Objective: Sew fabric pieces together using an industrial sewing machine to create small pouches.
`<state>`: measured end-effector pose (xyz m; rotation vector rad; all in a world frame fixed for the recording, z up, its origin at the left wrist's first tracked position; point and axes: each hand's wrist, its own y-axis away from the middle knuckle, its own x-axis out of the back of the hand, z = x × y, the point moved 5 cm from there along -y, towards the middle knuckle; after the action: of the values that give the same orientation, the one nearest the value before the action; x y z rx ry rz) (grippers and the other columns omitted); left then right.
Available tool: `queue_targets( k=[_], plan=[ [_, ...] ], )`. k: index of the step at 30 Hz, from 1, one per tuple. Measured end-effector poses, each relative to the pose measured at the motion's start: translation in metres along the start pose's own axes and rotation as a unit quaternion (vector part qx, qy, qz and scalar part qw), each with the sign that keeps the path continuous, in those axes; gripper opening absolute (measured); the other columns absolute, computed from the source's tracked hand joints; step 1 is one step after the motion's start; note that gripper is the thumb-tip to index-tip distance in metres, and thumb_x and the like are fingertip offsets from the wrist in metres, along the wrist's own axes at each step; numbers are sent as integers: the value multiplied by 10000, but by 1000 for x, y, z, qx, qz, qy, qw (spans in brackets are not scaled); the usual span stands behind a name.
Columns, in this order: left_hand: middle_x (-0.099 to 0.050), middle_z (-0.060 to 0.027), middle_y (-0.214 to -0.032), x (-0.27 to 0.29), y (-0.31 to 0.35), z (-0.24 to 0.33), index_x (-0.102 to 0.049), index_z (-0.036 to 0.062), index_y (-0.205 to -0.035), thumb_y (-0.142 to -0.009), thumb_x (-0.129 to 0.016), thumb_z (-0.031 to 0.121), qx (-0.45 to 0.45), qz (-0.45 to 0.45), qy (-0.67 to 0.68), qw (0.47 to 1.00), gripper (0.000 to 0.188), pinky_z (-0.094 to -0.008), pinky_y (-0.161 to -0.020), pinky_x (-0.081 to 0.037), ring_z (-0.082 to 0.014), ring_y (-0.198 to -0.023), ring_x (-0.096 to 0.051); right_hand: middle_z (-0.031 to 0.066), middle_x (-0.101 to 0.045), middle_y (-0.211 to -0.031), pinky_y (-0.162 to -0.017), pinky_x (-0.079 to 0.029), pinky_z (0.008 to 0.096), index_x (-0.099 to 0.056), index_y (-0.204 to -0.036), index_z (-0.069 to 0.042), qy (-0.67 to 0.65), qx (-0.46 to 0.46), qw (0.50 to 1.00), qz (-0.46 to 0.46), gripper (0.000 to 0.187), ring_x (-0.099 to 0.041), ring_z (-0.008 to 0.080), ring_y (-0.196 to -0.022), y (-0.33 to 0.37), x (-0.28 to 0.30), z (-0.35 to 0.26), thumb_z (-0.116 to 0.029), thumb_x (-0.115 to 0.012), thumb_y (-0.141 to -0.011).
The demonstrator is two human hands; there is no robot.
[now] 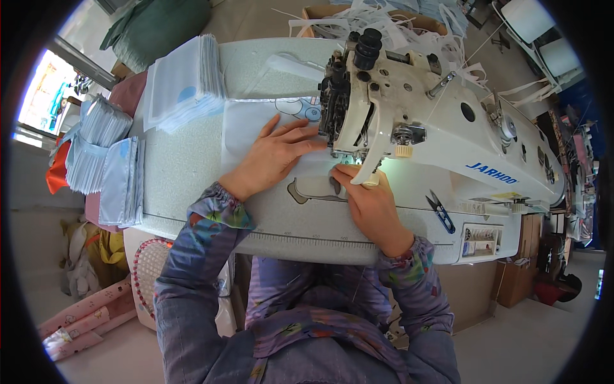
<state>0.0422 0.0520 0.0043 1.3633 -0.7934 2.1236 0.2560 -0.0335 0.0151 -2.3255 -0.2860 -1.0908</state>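
A pale blue fabric piece (240,131) with a cartoon print lies on the sewing machine table, its right end running to the needle area. My left hand (278,157) rests flat on it, fingers stretched toward the machine head. Close by the lit presser foot, my right hand (371,201) has its thumb and fingers drawn together at the near side of the fabric. What lies between those fingertips is hidden. The white sewing machine (441,121) stands over the right side of the fabric, its head partly covering the print.
Stacked pale blue pieces (185,86) sit at the table's far left; more bundled pieces (99,150) hang off the left edge. Blue-handled thread snips (441,212) lie right of my right hand, near a small parts tray (481,242). White strips (403,29) fill a box behind.
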Motion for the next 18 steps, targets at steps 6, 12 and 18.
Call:
queue_targets(
  k=[6,12,18],
  plan=[
    [-596,5,-1624,9,4,3,-711,250,-1386,-934,-691,9,-18,9,-47,999,513,-614,-1319,-292,-271,-1580,-472,134,-737,-1361,-1025,-529,484,-744,-1347,-40,13,19,1000,15,454,-686,377,-1172,-1,0,-3,92,-612,-933],
    [-628,-113,-1516,23,7,59,-724,167,-1353,-918,-796,241,145,-174,-60,972,448,-490,-1180,-472,-306,-1469,-555,147,-737,-1330,-1035,-528,498,-741,-1366,-53,-9,-43,998,45,473,-671,406,-1171,6,6,9,81,-620,-929],
    [-569,-123,-1571,-4,30,57,-646,95,-1423,-960,-791,354,-3,65,-10,998,550,-530,-1245,-413,-350,-1478,-522,152,-725,-1340,-1036,-525,508,-751,-1338,-58,6,-16,999,37,476,-658,415,-1189,0,-3,1,93,-612,-909]
  ],
)
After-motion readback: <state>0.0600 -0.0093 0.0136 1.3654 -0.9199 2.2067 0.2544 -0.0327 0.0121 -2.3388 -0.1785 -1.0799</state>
